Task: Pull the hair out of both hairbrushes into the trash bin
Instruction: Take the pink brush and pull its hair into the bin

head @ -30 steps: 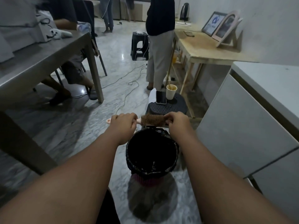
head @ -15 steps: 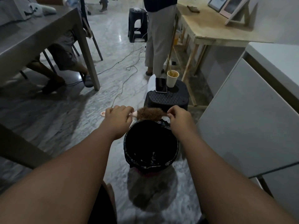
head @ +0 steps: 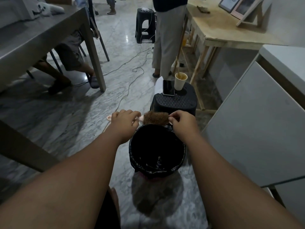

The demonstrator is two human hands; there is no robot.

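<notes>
Hairbrush (head: 156, 118) above trash bin (head: 131, 151) rim | left grip (head: 124, 120) wrapped round handle (head: 109, 117) | right grip (head: 181, 123) pinching bristle end

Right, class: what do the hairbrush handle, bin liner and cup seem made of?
Pale pink hairbrush handle: likely plastic, smooth and matte. Black trash bin liner: thin plastic film, crinkled with glossy highlights. Cream cup: probably paper, dull with a rolled rim.
</notes>
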